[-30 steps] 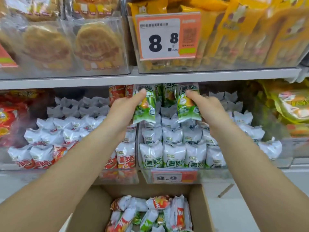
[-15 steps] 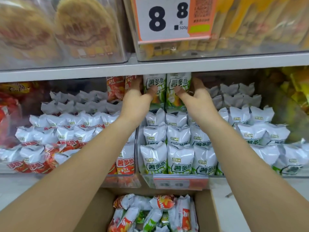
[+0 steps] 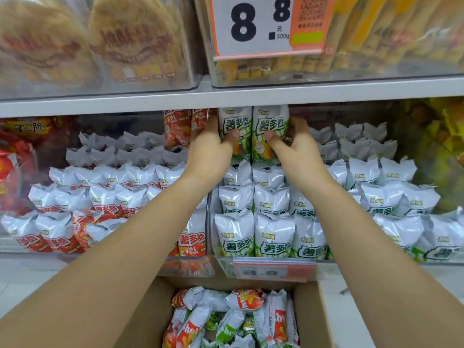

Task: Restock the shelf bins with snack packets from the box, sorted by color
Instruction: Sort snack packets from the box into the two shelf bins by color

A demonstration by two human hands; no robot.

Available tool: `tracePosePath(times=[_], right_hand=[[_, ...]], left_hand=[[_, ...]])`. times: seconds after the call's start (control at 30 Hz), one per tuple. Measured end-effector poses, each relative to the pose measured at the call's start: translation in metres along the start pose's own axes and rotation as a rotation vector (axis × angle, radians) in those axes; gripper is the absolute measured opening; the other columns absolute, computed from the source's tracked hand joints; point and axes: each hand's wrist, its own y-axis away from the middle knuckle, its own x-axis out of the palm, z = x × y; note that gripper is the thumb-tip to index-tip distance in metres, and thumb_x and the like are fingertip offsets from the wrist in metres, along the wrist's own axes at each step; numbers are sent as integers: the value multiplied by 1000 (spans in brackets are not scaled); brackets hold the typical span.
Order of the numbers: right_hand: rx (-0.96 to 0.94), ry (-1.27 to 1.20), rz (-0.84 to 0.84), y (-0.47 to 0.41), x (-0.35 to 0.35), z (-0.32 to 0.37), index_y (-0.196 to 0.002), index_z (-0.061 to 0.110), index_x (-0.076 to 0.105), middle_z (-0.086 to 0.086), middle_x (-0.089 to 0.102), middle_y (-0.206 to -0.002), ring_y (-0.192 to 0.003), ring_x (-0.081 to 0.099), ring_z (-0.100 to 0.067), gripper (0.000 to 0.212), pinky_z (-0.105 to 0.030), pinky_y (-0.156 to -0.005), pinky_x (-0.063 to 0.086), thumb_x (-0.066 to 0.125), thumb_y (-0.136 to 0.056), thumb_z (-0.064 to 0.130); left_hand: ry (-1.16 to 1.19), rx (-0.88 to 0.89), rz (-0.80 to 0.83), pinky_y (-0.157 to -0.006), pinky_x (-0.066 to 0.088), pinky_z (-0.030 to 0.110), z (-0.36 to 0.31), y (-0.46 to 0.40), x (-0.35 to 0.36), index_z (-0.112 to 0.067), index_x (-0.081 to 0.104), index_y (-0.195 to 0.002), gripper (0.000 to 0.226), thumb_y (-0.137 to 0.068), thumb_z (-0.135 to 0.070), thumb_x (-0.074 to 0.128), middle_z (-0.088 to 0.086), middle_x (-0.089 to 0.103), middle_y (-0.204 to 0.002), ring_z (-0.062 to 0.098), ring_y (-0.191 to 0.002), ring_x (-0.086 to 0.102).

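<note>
**Two green packets held upright at the back of the green bin**

At the bottom centre of the frame stands an open cardboard box [image 3: 148, 320], its flaps brown. Inside lies a loose heap of mixed snack packets [image 3: 233, 317], red-printed and green-printed ones tumbled together.

Just above the box, across the middle of the frame, sit two clear shelf bins side by side. The left-hand red bin [image 3: 198, 268] holds rows of silver-topped packets with red print. The right-hand green bin [image 3: 226, 266] holds rows of the same packets with green print, and an orange price tag [image 3: 273, 272] hangs on its front edge.

Both bare forearms reach up from the lower corners toward the centre. The left hand [image 3: 208, 151] grips the left green packet [image 3: 234, 124], thumb on its front and fingers round its left side. The right hand [image 3: 298, 151] grips the right green packet [image 3: 270, 126] in the mirror way, thumb on the front. The two packets stand upright and touch each other, above the rear rows of the green bin, just under the grey shelf board [image 3: 251, 96].

Beyond, at upper centre, a large price card [image 3: 253, 23] reads 8.8 on a clear tub of yellow snacks.
</note>
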Motion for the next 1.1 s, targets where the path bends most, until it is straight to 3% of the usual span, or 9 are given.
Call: tracePosePath(times=[0.1,0.2,0.3,0.37,0.43,0.53,0.7,0.83,1.1], right_hand=[[-33,172,18,-1,-6,4,-131,11,40,7,53,-81,-82,52,-22,45,-27,-64,33,56,-95,33],[-73,127,-21,2,-7,6,-130,12,40,10,54,-82,-80,56,-17,44,-25,-66,37,60,-94,29],[-47,-67,-35,3,-8,7,-125,10,41,13,55,-91,-69,59,13,37,-7,-65,43,59,-94,18],[-30,-103,-17,1,-10,5,-122,11,39,14,53,-93,-62,55,21,33,0,-61,41,58,-95,15],[-31,-79,22,2,-10,4,-120,14,39,12,55,-95,-67,56,18,32,-1,-62,42,59,-95,17],[-28,5,62,3,-12,4,-123,13,39,3,58,-100,-85,56,-6,37,-14,-64,41,60,-94,22],[-56,166,101,-1,-16,11,-128,11,38,4,54,-83,-72,50,-13,42,-23,-54,35,58,-95,27],[-23,283,88,-2,-12,13,-130,7,38,-12,60,-99,-83,52,-26,45,-33,-70,41,57,-95,30],[73,404,32,4,-5,-6,-126,6,47,-14,62,-111,-102,57,-35,42,-31,-71,38,56,-95,34]], left_hand=[[-51,-6,7,-89,45,44,-1,0,0,-9,51,-115,33,-96,-36,52,17,60,-107,39,-109,50],[-36,-3,2,-91,45,47,0,1,0,-10,51,-113,33,-95,-37,51,15,61,-107,39,-109,50],[-39,-21,7,-90,45,46,-1,3,-1,-9,49,-108,30,-96,-36,51,18,59,-104,41,-108,49],[-52,-25,7,-89,46,47,-2,2,-1,-9,48,-109,31,-96,-36,51,19,59,-104,42,-108,49],[-52,-27,12,-89,46,47,-2,2,-1,-8,49,-111,32,-96,-36,51,19,60,-103,42,-108,50],[-71,-27,23,-88,46,47,-2,3,-1,-8,49,-110,31,-96,-36,51,18,60,-102,41,-106,51],[-43,-7,13,-88,46,46,-2,4,-2,-9,51,-112,34,-96,-39,51,16,61,-104,40,-107,50],[-80,-3,30,-90,45,46,-2,3,-3,-9,52,-113,34,-96,-38,51,14,61,-106,39,-108,50],[-331,25,28,-100,36,36,-10,4,-2,-8,54,-125,40,-97,-37,51,13,41,-137,34,-126,38]])
